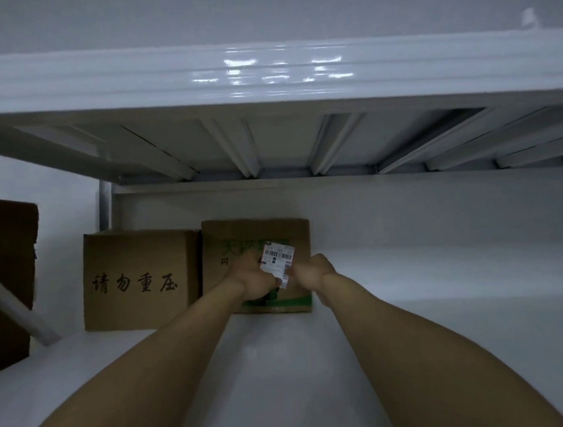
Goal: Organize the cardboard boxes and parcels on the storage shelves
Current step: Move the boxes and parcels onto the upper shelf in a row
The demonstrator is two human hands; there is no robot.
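Two cardboard boxes stand side by side at the back of a white shelf (419,303). The left box (138,278) carries black printed characters. The right box (241,241) has green print and a green band along its bottom. Both my arms reach deep into the shelf. My left hand (250,278) and my right hand (311,274) pinch a white barcode label (278,262) in front of the right box. Whether the label is stuck to the box, I cannot tell.
The underside of the upper shelf (266,146), with metal ribs, hangs low overhead. A darker cardboard box (0,274) stands at the far left beyond a diagonal white brace (10,301). The shelf surface stretches bare to the right of the boxes.
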